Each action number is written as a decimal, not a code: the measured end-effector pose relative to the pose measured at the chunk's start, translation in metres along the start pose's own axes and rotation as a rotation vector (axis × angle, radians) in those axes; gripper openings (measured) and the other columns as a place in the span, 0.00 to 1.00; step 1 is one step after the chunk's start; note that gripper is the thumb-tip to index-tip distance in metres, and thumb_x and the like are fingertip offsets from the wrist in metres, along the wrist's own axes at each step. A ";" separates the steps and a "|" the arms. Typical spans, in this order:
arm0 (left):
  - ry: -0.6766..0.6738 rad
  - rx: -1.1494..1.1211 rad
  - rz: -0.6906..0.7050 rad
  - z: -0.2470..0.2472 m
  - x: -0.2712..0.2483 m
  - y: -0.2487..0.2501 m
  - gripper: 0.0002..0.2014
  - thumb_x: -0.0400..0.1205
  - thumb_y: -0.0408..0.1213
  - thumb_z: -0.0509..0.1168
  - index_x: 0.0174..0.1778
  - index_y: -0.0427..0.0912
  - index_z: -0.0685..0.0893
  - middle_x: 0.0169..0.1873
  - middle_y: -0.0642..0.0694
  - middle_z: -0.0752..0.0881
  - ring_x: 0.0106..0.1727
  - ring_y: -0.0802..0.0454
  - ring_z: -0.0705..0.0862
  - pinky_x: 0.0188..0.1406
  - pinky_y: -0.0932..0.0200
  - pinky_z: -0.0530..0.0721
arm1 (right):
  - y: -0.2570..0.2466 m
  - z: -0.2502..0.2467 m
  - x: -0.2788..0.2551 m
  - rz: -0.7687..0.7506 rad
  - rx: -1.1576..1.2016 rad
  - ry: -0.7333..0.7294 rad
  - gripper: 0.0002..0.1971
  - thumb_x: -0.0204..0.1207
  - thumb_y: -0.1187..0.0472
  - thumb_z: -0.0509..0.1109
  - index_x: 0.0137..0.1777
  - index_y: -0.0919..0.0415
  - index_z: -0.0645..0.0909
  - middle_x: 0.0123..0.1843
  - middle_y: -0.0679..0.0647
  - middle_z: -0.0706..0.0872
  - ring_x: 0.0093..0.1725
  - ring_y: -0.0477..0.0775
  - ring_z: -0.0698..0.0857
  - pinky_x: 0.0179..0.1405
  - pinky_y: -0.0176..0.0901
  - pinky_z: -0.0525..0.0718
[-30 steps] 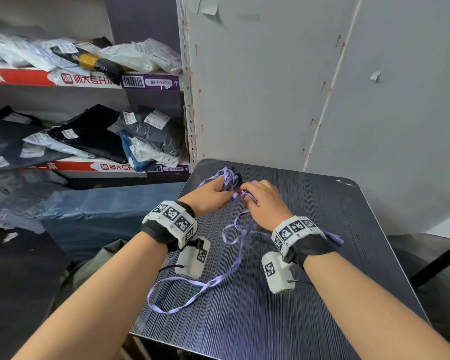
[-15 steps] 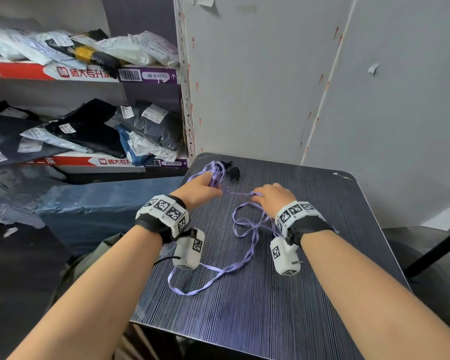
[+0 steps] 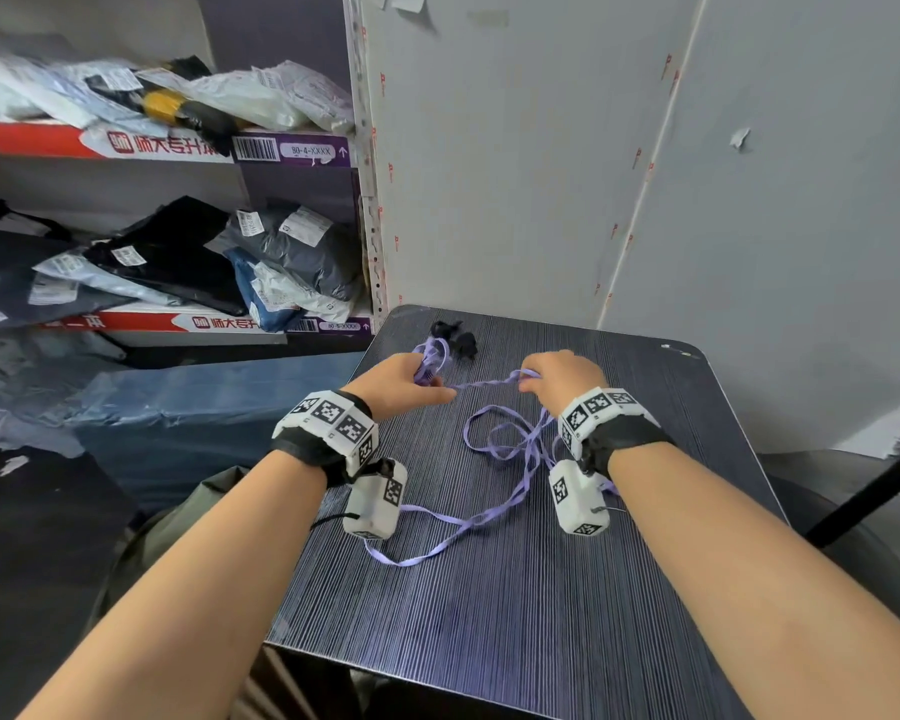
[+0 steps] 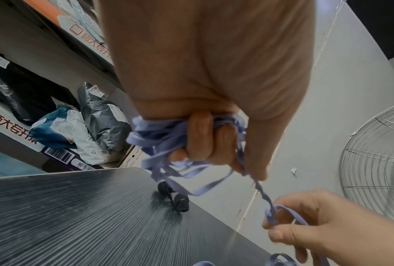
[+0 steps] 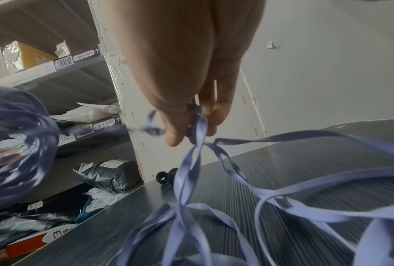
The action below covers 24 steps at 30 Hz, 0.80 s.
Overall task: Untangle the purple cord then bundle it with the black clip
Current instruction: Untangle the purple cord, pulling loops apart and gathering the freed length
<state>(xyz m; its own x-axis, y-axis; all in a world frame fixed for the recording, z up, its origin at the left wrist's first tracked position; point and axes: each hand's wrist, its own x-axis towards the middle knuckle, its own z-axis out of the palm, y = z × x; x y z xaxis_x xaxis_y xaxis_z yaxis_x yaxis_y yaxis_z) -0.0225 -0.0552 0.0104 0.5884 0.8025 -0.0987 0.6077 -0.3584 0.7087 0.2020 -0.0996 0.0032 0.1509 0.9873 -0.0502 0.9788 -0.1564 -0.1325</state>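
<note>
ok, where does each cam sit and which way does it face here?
Head: on the head, looking forward and down at the table; both forearms, left hand, right hand.
Left wrist: under the left palm, facing the fingers gripping purple cord.
Right wrist: under the right palm, facing the cord pinch.
All three share the black clip.

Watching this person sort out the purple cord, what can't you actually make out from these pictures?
- Head view: the left hand covers the gathered purple cord, so its tangles can't be judged.
- Head view: the black clip is too small to show its shape.
- Right wrist view: near cord loops are blurred.
- All views: the cord's ends can't be picked out.
- Head view: the right hand hides its fingertips.
</note>
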 end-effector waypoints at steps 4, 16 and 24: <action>0.073 -0.049 0.043 -0.003 -0.003 0.003 0.14 0.79 0.42 0.69 0.38 0.33 0.80 0.29 0.42 0.74 0.32 0.50 0.71 0.34 0.57 0.68 | 0.002 0.003 -0.004 -0.042 0.279 0.063 0.32 0.72 0.49 0.74 0.75 0.52 0.69 0.72 0.55 0.72 0.65 0.58 0.78 0.60 0.52 0.79; 0.321 0.023 0.117 -0.001 0.001 0.027 0.21 0.80 0.44 0.68 0.25 0.43 0.67 0.22 0.50 0.67 0.24 0.54 0.65 0.24 0.60 0.62 | -0.066 0.010 -0.036 -0.203 0.492 0.136 0.13 0.76 0.52 0.69 0.56 0.58 0.80 0.50 0.54 0.85 0.49 0.56 0.84 0.50 0.48 0.82; 0.280 0.014 0.043 -0.003 -0.002 0.013 0.23 0.80 0.44 0.67 0.25 0.45 0.63 0.21 0.50 0.65 0.22 0.54 0.63 0.23 0.59 0.61 | -0.046 0.015 -0.029 -0.136 0.401 0.343 0.10 0.80 0.61 0.63 0.50 0.57 0.87 0.42 0.53 0.88 0.37 0.54 0.85 0.35 0.46 0.82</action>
<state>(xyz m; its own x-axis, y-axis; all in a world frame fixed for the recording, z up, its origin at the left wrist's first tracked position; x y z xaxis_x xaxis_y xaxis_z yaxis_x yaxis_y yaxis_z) -0.0171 -0.0597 0.0225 0.4447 0.8863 0.1296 0.5940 -0.4001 0.6979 0.1504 -0.1219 -0.0045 0.1287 0.9417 0.3110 0.8731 0.0412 -0.4859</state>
